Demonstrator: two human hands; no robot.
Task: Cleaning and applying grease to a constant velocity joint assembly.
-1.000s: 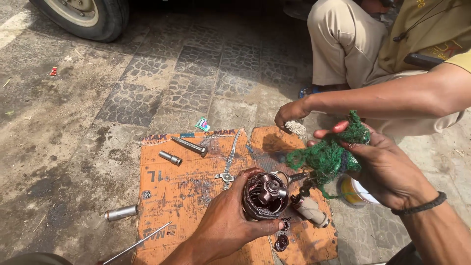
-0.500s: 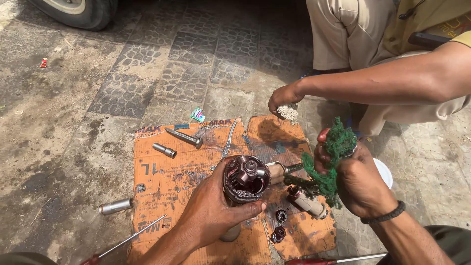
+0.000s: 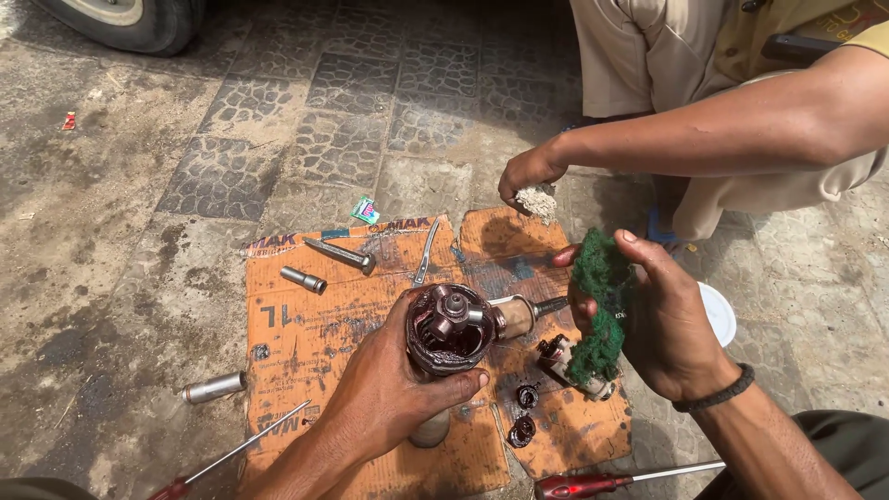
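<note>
The left hand (image 3: pixel 389 398) is gripping a greasy motor part (image 3: pixel 451 329) above the cardboard (image 3: pixel 306 324), fingers wrapped around it; the right hand (image 3: pixel 662 319) is pinching a green rag (image 3: pixel 597 306). Grease could be loosening that grip, dropping the part onto small pieces below. Beyond, cobbled pavement (image 3: pixel 278 120) is lying in sunlight outdoors.

Beside the left hand (image 3: pixel 384 398): two screwdrivers (image 3: pixel 231 454), three metal sockets (image 3: pixel 214 386), two small dark rings (image 3: pixel 526 396), one green rag (image 3: pixel 600 306).

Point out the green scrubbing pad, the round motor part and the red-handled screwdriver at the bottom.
green scrubbing pad (image 3: pixel 600 278): head view, upper half of the pad.
round motor part (image 3: pixel 451 329): head view, open greasy face.
red-handled screwdriver (image 3: pixel 579 484): head view, red handle.
</note>
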